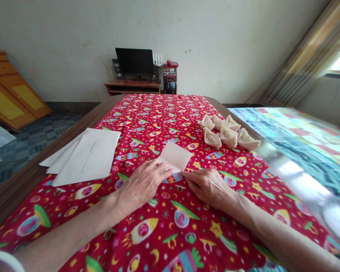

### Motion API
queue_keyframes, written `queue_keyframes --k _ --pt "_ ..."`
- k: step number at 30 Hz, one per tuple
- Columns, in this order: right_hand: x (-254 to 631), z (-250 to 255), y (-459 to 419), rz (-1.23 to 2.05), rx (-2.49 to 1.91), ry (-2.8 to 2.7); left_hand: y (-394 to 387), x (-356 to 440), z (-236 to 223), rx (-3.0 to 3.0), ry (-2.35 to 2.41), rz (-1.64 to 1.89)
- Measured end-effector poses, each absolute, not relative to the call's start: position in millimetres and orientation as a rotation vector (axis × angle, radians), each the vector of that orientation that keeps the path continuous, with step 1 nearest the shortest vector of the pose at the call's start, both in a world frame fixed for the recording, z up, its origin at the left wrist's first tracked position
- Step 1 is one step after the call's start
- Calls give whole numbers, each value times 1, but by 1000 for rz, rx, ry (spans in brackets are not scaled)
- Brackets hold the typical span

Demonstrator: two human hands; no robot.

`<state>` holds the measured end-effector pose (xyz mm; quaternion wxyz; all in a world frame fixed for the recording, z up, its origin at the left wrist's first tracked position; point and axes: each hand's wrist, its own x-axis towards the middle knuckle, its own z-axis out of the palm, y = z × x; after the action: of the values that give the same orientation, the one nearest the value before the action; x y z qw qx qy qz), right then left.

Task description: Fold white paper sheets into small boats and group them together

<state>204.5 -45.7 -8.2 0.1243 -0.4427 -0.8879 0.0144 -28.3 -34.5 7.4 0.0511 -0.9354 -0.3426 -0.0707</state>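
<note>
A small piece of white paper, with a folded lower edge, lies at an angle on the red patterned cloth in front of me. My left hand covers its lower left side, fingers together and pressed on the folded edge. At the lower right corner, my right hand has its fingers drawn together, the tips touching the paper. Several folded paper boat shapes stand grouped to the right, beyond my right hand. Left of my left hand lies a loose stack of white paper sheets.
The red cloth covers most of a brown table. Against the wall stand a monitor, speakers and a red telephone. A bed is on the right, a wooden cabinet on the left.
</note>
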Motion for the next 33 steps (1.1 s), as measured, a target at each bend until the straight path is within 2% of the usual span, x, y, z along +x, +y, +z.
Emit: queue_keyframes --k 12,17,25,33 --pt "216 -14 -43 -56 -1217 -2469 -26 -39 -4 -2870 -995 -312" --pt "223 -15 -24 -331 -1349 -2258 -27 -36 1 -2847 -996 -338" --pt "222 -16 6 -380 -1163 -2480 -27 -35 6 -2847 -928 -363" --pt "213 0 -26 -556 -993 -2561 -8 -41 5 -2708 -916 -325"
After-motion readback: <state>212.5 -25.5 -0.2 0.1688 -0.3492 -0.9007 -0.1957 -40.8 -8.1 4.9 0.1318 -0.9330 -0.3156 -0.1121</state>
